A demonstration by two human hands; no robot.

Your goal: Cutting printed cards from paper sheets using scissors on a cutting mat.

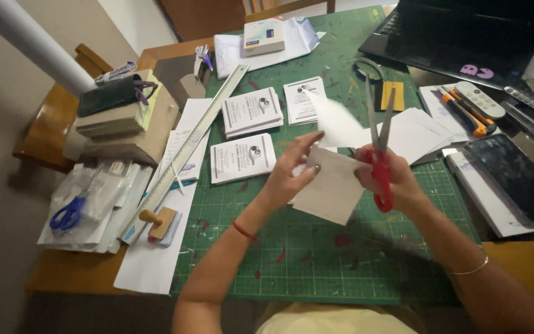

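The right hand [397, 179] is closed through the red handles of the scissors [378, 142], blades pointing up and spread in a narrow V. The left hand [295, 167] pinches a sheet of paper [332, 188] by its upper left edge, thumb under and fingers on top, and holds it tilted in the air just above the green mat [316, 260], touching the scissor hand's side. A paler piece [338, 124] rises blurred above the sheet, beside the blades — whether it is cut free or joined I cannot tell.

On the mat beyond the hands lie three stacks of cards [251, 111], with a steel ruler [193, 145] slanting along the mat's left edge and a wooden stamp [159, 221] near its lower end. More white paper [418, 133] lies just right of the blades; a knife [465, 111] and tablet [517, 176] sit further right on the desk [533, 263].

The risks, as I judge them: the left fingertips sit near the open blades, so a quick closing could nick them. The sheet is held by one edge only — it may sag or twist and the cut wander. The loose pale piece could drop among the stacks.
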